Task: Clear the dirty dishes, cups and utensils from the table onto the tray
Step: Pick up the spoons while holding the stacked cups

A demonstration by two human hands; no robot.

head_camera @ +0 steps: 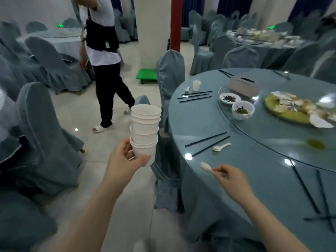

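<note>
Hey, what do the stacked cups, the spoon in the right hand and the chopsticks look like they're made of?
Cups: matte white with thin rolled rims, nested tight, probably paper or thin plastic.
Spoon: white, thick and smooth, likely ceramic or melamine; blur leaves it open.
Chopsticks: thin, uniformly black, faint sheen, probably plastic or lacquered wood.

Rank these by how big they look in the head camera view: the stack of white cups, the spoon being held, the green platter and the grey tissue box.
1. Green platter, partly cut off at the edge.
2. Stack of white cups, though it is nearer the camera.
3. Grey tissue box, farther away.
4. Spoon.
</note>
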